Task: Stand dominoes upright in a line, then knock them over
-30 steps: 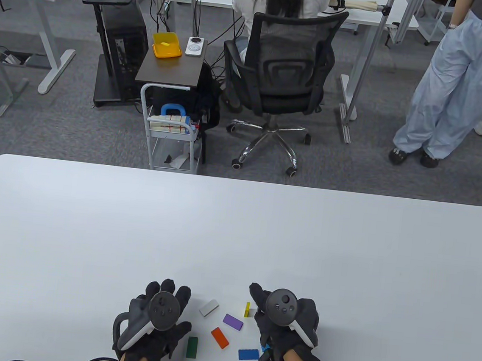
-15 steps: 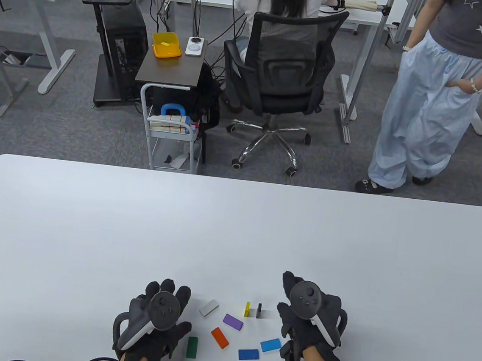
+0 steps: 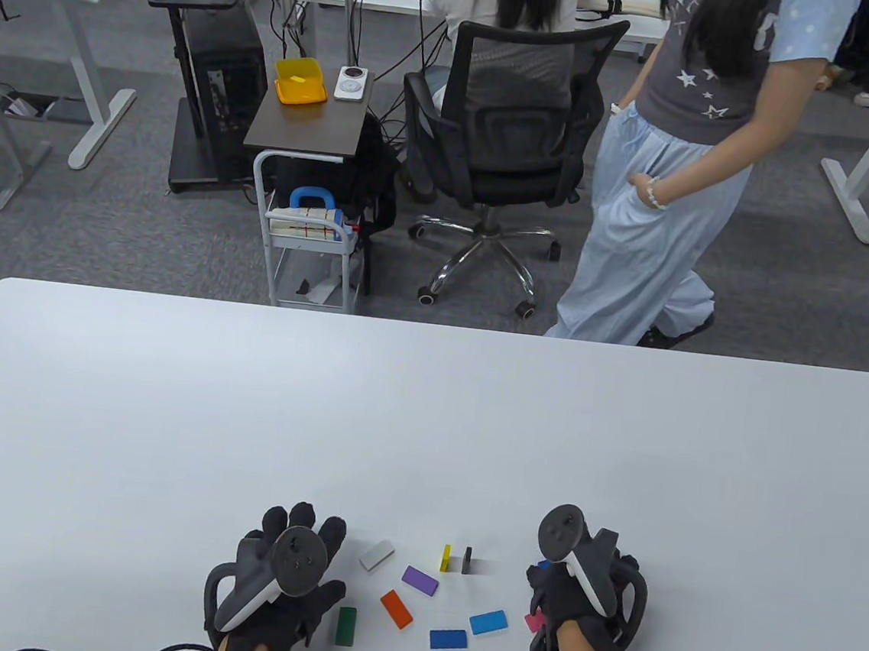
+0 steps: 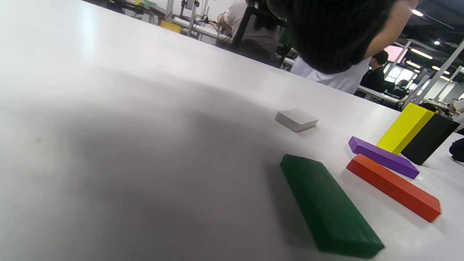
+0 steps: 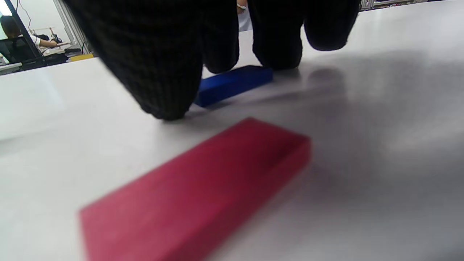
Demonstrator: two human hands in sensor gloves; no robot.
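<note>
A yellow domino (image 3: pixel 446 558) and a black domino (image 3: pixel 466 560) stand upright side by side; the left wrist view shows the same yellow domino (image 4: pixel 404 127) and black domino (image 4: pixel 429 138). White (image 3: pixel 376 555), purple (image 3: pixel 420 580), orange (image 3: pixel 396 609), green (image 3: pixel 346 626), blue (image 3: pixel 448 639) and light-blue (image 3: pixel 488 622) dominoes lie flat. My left hand (image 3: pixel 305 551) rests flat on the table, holding nothing. My right hand (image 3: pixel 544 582) reaches down over a dark-blue domino (image 5: pixel 232 83), thumb and fingertips either side of it. A pink domino (image 5: pixel 203 188) lies flat beside it.
The white table (image 3: pixel 424 432) stretches far beyond the dominoes. Behind its far edge a person in light trousers (image 3: pixel 640 261) walks past an office chair (image 3: pixel 498 140) and a small cart (image 3: pixel 312 245).
My right hand left the black domino standing next to the yellow one, moved right and dropped onto the dark-blue domino. The person behind the table walked left. My left hand stayed put.
</note>
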